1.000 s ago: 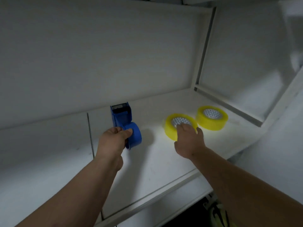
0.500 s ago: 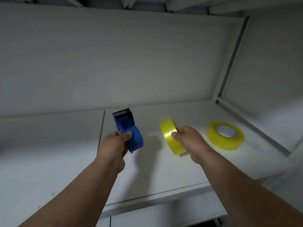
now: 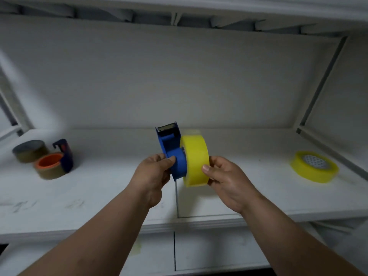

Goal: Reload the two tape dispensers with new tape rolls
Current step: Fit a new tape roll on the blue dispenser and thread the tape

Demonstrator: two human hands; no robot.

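Observation:
My left hand (image 3: 153, 174) grips a blue tape dispenser (image 3: 171, 148) above the white shelf, its toothed blade pointing up. My right hand (image 3: 223, 178) holds a yellow tape roll (image 3: 196, 160) on edge, pressed against the dispenser's right side at its hub. A second yellow roll (image 3: 313, 169) lies flat on the shelf at the right. At the left a dark blue dispenser (image 3: 64, 154) stands against a brown roll with an orange core (image 3: 50, 166).
A worn brown roll with a grey core (image 3: 29, 151) lies at the far left. The white shelf (image 3: 258, 198) has a back wall, a right side wall and a front lip just below my wrists. A seam runs down the shelf under the dispenser.
My right hand lifted the yellow roll off the shelf, turned it on edge and brought it left against the blue dispenser. The view swung left, revealing the items at the left.

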